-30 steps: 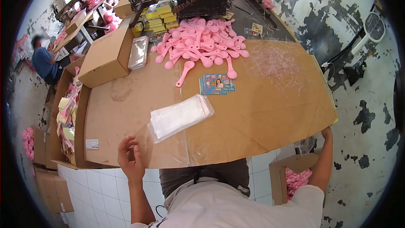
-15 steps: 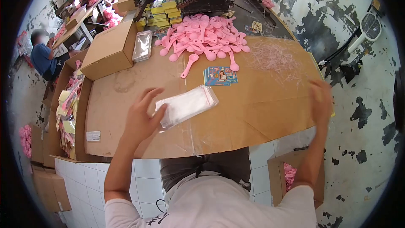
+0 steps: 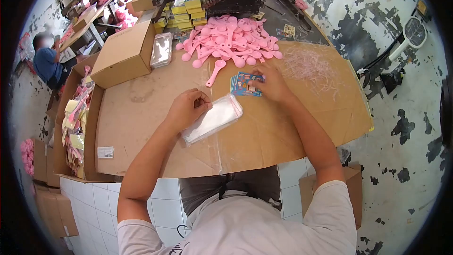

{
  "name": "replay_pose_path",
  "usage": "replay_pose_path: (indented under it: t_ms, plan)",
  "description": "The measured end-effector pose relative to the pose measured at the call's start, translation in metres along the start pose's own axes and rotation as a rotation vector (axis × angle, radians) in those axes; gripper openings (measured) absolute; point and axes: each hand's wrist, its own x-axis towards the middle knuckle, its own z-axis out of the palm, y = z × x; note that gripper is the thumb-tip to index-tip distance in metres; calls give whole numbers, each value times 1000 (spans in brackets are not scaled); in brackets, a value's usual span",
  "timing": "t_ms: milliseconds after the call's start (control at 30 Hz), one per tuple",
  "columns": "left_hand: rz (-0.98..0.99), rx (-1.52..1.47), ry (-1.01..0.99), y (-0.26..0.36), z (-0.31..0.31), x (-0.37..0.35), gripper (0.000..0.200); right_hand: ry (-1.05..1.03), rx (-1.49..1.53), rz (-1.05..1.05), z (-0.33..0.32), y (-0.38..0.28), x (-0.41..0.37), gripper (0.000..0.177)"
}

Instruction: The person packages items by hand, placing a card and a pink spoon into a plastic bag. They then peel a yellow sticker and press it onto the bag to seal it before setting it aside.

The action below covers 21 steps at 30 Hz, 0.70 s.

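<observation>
A stack of clear plastic bags (image 3: pixel 214 120) lies aslant on the cardboard-covered table. Over its upper left side is my left hand (image 3: pixel 190 107), thumb and fingertips pinched together at the film of a bag. Beyond the stack, a small fanned pile of blue printed cards (image 3: pixel 241 85) rests on the cardboard. My right hand (image 3: pixel 272 84) reaches over the right side of this pile, fingers and thumb closing on a card and hiding part of it. One pink measuring spoon (image 3: pixel 217 72) lies just left of the cards, in front of a large heap of pink spoons (image 3: pixel 231 38).
Clear plastic strips (image 3: pixel 314 71) lie scattered at right. A closed carton (image 3: pixel 123 52) and a packet of clear bags (image 3: pixel 161 49) sit at back left. An open box (image 3: pixel 92 137) at left holds packed spoons. Yellow card stacks (image 3: pixel 188 12) stand behind. Another person (image 3: pixel 47 61) sits far left.
My right hand has swung in from the table's right edge onto the cards. My left hand has moved slightly right and closed from spread fingers into a pinch at the bags.
</observation>
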Motion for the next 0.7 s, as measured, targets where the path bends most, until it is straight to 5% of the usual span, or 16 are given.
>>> replay_pose_path:
  t_ms: [100, 200, 400, 500, 600, 700]
  plan:
    - [-24, -31, 14, 0, -3, 0, 16, 68, -23, -2, 2, 6, -4, 31]
    - [50, -27, 53, -6, 0, -1, 16, -9, 285, 190, -1, 3, 0, 24]
    - [84, -135, 111, -8, 4, -2, 25, 243, -82, -175, 5, 1, -2, 21]
    - [43, -194, 109, -3, 2, -3, 28, 278, -64, -174, 1, -12, -5, 19]
    - [22, -200, 123, 0, 4, -4, 26, 78, 523, 69, -2, -30, -15, 15]
    - [66, -132, 147, -5, 8, -5, 21, -136, 700, -118, 9, -45, -22, 12]
